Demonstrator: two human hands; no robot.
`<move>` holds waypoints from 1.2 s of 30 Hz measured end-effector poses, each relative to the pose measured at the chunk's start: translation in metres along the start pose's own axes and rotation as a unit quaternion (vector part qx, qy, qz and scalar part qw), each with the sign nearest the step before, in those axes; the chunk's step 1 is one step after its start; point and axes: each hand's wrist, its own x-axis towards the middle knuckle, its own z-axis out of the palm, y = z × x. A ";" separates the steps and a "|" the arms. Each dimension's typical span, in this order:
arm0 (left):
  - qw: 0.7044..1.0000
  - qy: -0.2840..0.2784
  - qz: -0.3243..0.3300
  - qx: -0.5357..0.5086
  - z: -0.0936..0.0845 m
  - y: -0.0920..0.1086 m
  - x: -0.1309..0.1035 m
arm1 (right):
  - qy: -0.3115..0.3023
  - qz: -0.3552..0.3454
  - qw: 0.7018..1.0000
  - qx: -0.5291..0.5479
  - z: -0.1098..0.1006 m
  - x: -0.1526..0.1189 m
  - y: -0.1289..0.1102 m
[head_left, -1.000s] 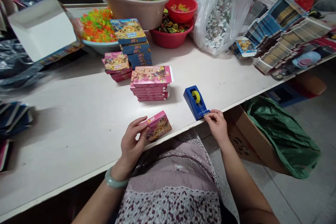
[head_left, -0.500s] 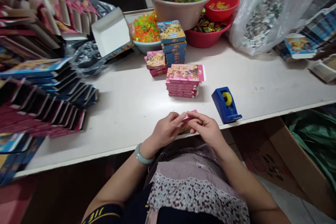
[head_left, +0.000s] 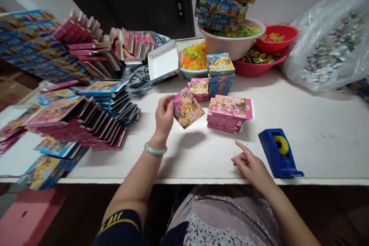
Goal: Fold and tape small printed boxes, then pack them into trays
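Observation:
Held up over the table, a pink box point(head_left: 188, 108) is pinched at its left edge by my left hand point(head_left: 165, 118). My right hand point(head_left: 250, 165) hovers near the table's front edge, index finger extended and the others curled, with nothing in it. Just beyond it stands a stack of pink boxes point(head_left: 227, 113). A blue tape dispenser point(head_left: 278, 153) with yellow tape is to the right of my right hand. Behind the held box are a small pink stack point(head_left: 199, 87) and a stack of blue boxes point(head_left: 221, 70).
Open pink boxes point(head_left: 77, 123) and blue boxes point(head_left: 112, 96) are piled at the left. Along the back are an open white box point(head_left: 163, 61), a beige basin point(head_left: 233, 44), red basins point(head_left: 253, 68) and a clear bag of pieces point(head_left: 331, 50).
My hands have moved apart. The left has raised the pink box up and leftward; the right has let go and moved right. The view has shifted, showing more of the left side.

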 end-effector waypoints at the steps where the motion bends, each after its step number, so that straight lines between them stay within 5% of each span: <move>1: 1.000 0.001 -0.019 -0.005 0.006 -0.011 0.029 | -0.004 0.000 1.000 0.024 0.001 -0.003 0.005; 6: 0.980 -0.121 -0.154 -0.026 0.073 -0.061 0.131 | 0.037 -0.015 0.997 0.073 0.008 -0.009 0.014; 9: 0.978 -0.132 -0.163 0.010 0.104 -0.078 0.150 | 0.071 -0.011 0.994 0.080 0.005 -0.009 0.018; 11: 0.981 -0.109 -0.157 0.029 0.107 -0.082 0.148 | 0.082 -0.009 0.993 0.082 0.001 -0.010 0.024; 13: 0.989 -0.066 -0.115 0.069 0.102 -0.076 0.136 | 0.091 -0.006 0.992 0.085 -0.002 -0.011 0.031; 16: 0.989 -0.058 0.069 0.121 0.094 -0.049 0.093 | 0.097 -0.002 0.990 0.102 -0.003 -0.011 0.035; 18: 0.950 -0.177 0.227 0.121 0.097 -0.024 0.051 | 0.100 -0.010 0.988 0.116 -0.001 -0.008 0.031; 21: 0.839 -0.354 0.373 0.177 0.112 0.008 -0.004 | 0.098 -0.046 0.987 0.122 0.002 -0.004 0.017; 23: 0.803 -0.381 0.405 0.216 0.120 0.021 -0.023 | 0.094 -0.081 0.985 0.118 0.003 -0.003 0.008; 25: 0.802 -0.360 0.426 0.214 0.117 0.031 -0.025 | 0.097 -0.111 0.982 0.116 0.001 -0.005 0.002; 29: 0.874 -0.253 0.398 0.119 0.080 0.057 -0.023 | 0.192 -0.136 0.964 0.127 -0.008 -0.001 -0.008; 32: 0.944 -0.236 0.231 -0.015 0.049 0.070 -0.053 | 0.252 -0.171 0.940 0.154 -0.007 0.011 -0.016; 36: 0.946 -0.288 0.032 -0.146 0.029 0.050 -0.122 | 0.241 -0.197 0.939 0.143 0.015 0.020 -0.011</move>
